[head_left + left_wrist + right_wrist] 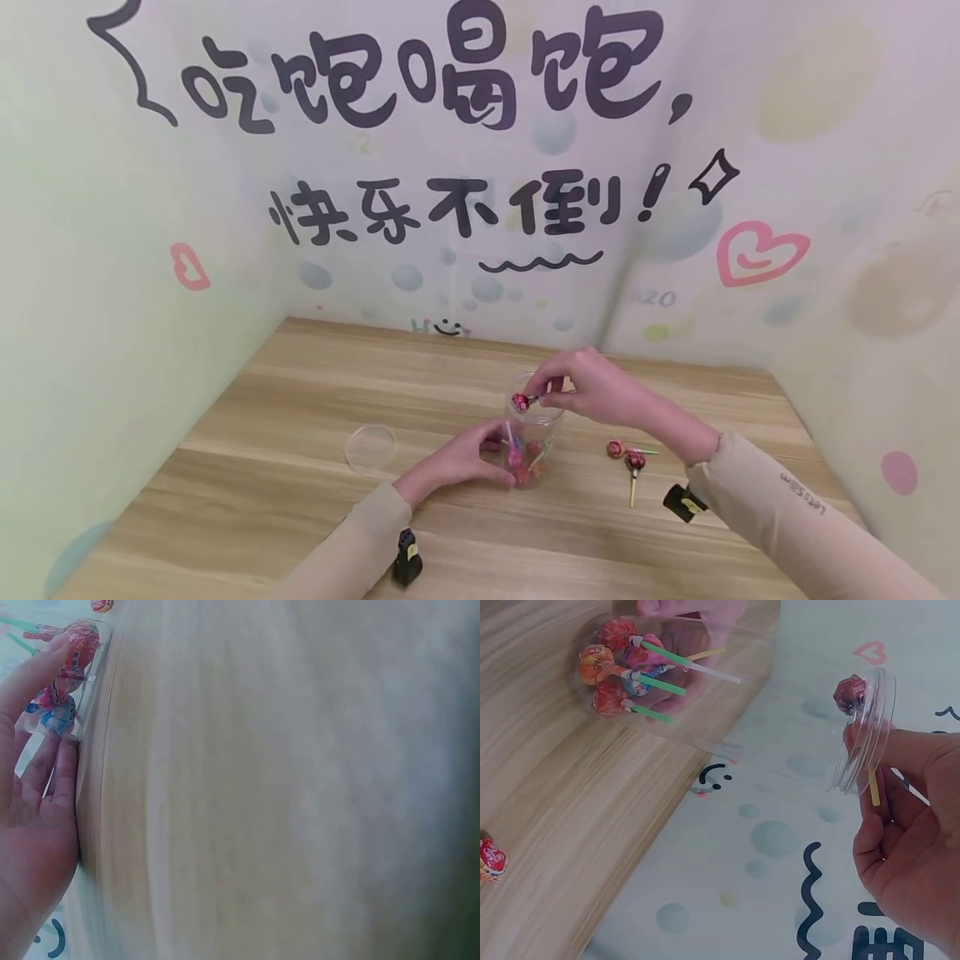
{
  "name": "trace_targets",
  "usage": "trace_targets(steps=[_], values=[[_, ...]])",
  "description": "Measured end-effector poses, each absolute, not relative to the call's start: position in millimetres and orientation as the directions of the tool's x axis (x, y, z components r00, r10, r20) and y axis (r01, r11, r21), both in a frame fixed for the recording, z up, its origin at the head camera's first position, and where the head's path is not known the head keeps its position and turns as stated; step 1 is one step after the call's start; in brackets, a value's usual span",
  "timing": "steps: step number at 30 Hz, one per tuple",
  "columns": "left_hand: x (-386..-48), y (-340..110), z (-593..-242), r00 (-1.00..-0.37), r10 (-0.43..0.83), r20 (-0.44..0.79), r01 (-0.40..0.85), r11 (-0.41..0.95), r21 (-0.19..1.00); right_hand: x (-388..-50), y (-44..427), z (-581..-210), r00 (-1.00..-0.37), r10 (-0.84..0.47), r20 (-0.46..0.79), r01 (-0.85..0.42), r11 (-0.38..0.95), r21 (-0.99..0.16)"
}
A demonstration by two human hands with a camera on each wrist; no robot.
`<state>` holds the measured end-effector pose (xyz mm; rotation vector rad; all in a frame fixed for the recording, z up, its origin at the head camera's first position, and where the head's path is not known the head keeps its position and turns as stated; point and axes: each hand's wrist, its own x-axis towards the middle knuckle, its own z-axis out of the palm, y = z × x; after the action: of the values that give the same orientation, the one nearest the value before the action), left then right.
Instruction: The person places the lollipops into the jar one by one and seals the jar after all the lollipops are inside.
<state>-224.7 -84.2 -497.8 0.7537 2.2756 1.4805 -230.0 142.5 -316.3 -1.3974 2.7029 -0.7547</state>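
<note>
A clear plastic jar (pixel 536 433) stands on the table, holding several lollipops (pixel 622 667) with green, yellow and white sticks. My left hand (pixel 468 457) curls round the jar's lower side; in the left wrist view that hand (pixel 37 802) has its thumb and fingers on the wall. At the jar's mouth my right hand (pixel 592 390) pinches a dark red lollipop (pixel 521 402) by its stick. In the right wrist view the lollipop (pixel 850 694) is by the rim (pixel 866 735), its yellow stick between the fingers of the right hand (pixel 915 802).
Two more lollipops (pixel 635 460) lie on the table (pixel 300 500) to the right of the jar. A clear round lid (pixel 371 447) lies to the left. Behind stands a wall (pixel 450 283) with dark writing. Black devices (pixel 407 560) are at both wrists.
</note>
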Motion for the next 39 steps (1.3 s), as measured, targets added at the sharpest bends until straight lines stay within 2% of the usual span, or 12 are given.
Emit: trace_targets(steps=[17, 30, 39], values=[[-224.7, -84.2, -496.9, -0.816, 0.578, 0.022, 0.255, 0.325, 0.911, -231.5, 139.8, -316.0, -0.576, -0.792, 0.204, -0.787, 0.469, -0.400], [-223.6, -84.3, -500.7, -0.813, 0.583, 0.013, 0.250, 0.328, 0.911, -228.0, 138.3, -314.9, -0.606, -0.783, 0.138, -0.748, 0.503, -0.433], [-223.9, -83.1, -499.7, -0.810, 0.586, 0.025, 0.254, 0.313, 0.915, -226.2, 139.2, -316.6, -0.622, -0.766, 0.164, -0.742, 0.510, -0.435]])
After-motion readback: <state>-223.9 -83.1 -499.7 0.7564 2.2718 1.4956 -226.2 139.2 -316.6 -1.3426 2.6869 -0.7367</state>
